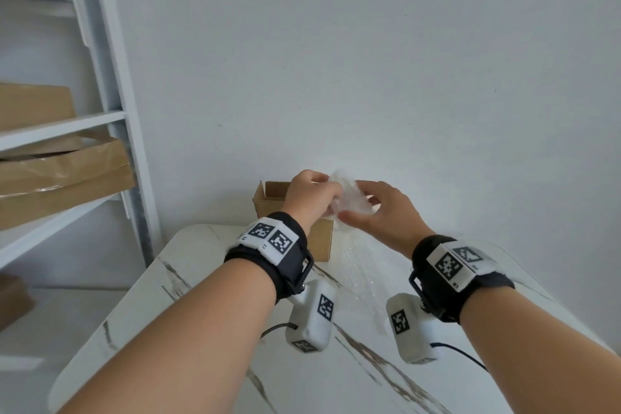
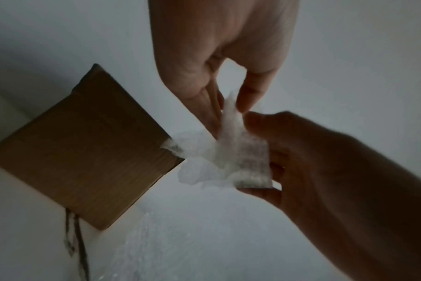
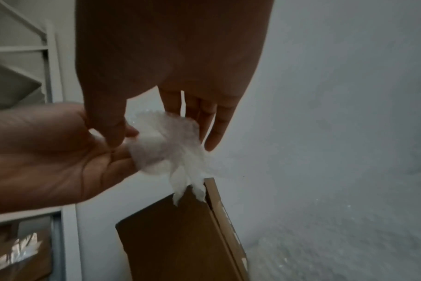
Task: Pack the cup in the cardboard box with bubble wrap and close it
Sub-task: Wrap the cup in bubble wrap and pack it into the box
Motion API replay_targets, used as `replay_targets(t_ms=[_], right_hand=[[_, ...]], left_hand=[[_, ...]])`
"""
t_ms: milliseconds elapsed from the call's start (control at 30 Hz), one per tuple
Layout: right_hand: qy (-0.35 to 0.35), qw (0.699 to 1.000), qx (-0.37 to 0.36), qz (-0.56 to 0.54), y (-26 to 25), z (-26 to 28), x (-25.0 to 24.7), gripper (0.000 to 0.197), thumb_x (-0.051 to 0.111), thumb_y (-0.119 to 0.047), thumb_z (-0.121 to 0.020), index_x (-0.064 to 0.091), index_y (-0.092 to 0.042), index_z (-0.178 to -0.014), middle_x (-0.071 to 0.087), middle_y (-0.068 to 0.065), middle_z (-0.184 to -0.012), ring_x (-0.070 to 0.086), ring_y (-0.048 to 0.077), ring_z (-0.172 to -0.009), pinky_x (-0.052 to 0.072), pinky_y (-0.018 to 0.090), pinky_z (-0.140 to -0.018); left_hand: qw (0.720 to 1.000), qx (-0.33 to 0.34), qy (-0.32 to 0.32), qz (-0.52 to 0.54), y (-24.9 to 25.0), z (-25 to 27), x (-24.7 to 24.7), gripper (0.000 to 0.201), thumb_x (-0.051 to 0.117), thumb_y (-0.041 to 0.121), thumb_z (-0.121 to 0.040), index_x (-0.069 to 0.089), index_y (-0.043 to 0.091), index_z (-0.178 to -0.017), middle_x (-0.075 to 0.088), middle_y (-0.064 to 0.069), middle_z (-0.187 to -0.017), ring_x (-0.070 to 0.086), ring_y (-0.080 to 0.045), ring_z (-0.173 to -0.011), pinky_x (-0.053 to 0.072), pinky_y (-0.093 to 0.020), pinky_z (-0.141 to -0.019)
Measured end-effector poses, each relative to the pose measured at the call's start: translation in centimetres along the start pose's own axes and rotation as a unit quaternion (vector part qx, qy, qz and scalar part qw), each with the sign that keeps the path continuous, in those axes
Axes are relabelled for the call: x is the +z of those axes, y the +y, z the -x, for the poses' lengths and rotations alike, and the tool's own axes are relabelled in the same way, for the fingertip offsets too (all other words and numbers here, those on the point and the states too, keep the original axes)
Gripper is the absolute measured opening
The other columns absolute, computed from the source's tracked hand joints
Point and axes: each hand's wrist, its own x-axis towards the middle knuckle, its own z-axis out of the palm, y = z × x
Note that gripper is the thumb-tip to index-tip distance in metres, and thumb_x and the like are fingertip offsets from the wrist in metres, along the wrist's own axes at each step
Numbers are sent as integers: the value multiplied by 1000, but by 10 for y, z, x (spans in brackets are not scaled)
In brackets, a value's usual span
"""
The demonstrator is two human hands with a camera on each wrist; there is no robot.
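Both hands hold a white bubble-wrap bundle (image 1: 346, 202) in the air, just right of the open brown cardboard box (image 1: 321, 242). A small ribbed round shape shows through the wrap (image 2: 250, 163); the cup itself is covered. My left hand (image 1: 331, 193) pinches the loose top of the wrap between thumb and fingers (image 2: 243, 102). My right hand (image 1: 361, 203) cups the bundle from the right, thumb below and fingers above. In the right wrist view the bundle (image 3: 171, 148) hangs above the box (image 3: 176, 237), with its twisted tail touching the box's upper corner.
The box stands at the far end of a white marble table (image 1: 201, 279), against a plain wall. A loose sheet of bubble wrap (image 1: 363, 265) lies on the table right of the box. A white shelf rack (image 1: 67, 124) at left holds flat cardboard boxes (image 1: 67, 175).
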Motion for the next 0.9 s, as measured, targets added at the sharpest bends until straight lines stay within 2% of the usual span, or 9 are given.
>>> replay_targets(t_ms=[100, 167, 267, 300, 367, 467, 533, 667, 900], right_hand=[[1, 994, 3, 108, 10, -6, 7, 64, 74, -51, -67, 54, -28, -123, 55, -7, -107, 55, 11, -95, 47, 27, -79], [50, 989, 3, 141, 16, -10, 9, 47, 69, -42, -76, 56, -23, -117, 57, -4, -101, 58, 16, -90, 48, 29, -75], [100, 982, 27, 155, 23, -15, 9, 10, 57, -23, -83, 58, -17, -91, 57, -4, -78, 56, 21, -76, 39, 26, -58], [106, 981, 35, 156, 25, -17, 9, 4, 56, -21, -83, 55, -17, -84, 53, -6, -70, 53, 21, -71, 35, 25, -53], [113, 981, 47, 154, 30, -18, 8, 8, 56, -20, -83, 49, -19, -78, 47, -7, -63, 49, 20, -66, 30, 23, -49], [121, 981, 47, 143, 34, -19, 3, 10, 56, -20, -82, 48, -22, -76, 46, -7, -60, 49, 21, -64, 30, 24, -51], [129, 982, 50, 132, 36, -18, -1, 22, 56, -19, -81, 41, -23, -66, 42, -5, -56, 45, 20, -59, 29, 25, -49], [162, 981, 66, 79, 32, -19, -8, 32, 57, -16, -80, 33, -20, -59, 36, -4, -54, 35, 18, -53, 27, 26, -49], [183, 982, 45, 25, 2, -12, -18, 36, 56, -13, -79, 27, -17, -58, 31, -2, -54, 29, 17, -52, 26, 28, -52]], left_hand=[[974, -76, -84, 197, 5, 1, -2, 19, 39, 1, -90, 56, 0, -99, 67, -21, -96, 67, -29, -81, 58, -36, -77], [972, -80, -114, 187, 4, -4, -1, 22, 34, -2, -90, 56, 1, -93, 69, -19, -91, 68, -31, -83, 57, -39, -83], [994, 27, -54, -91, -3, -18, -9, 30, 36, -4, -88, 63, 7, -96, 72, -5, -99, 67, -22, -96, 53, -34, -87], [973, 70, -17, -219, -7, -24, -15, 31, 40, -1, -88, 65, 12, -101, 69, 1, -105, 63, -18, -100, 49, -29, -84], [914, 89, -3, -396, -20, -37, -31, 38, 46, 4, -86, 60, 21, -117, 62, 5, -119, 58, -17, -109, 46, -28, -86], [832, 61, -52, -549, -43, -50, -45, 49, 51, 4, -84, 54, 25, -129, 60, 0, -127, 57, -24, -116, 49, -35, -95], [810, 82, -42, -580, -51, -51, -46, 41, 52, 5, -87, 61, 25, -122, 63, -1, -122, 59, -25, -112, 51, -36, -91], [820, 113, -36, -559, -45, -40, -43, 28, 55, 15, -93, 67, 22, -117, 65, 0, -121, 61, -23, -108, 50, -34, -90], [825, 91, -121, -544, -26, -1, -43, 34, 66, 20, -87, 67, 20, -121, 64, 2, -126, 59, -18, -114, 41, -31, -100]])
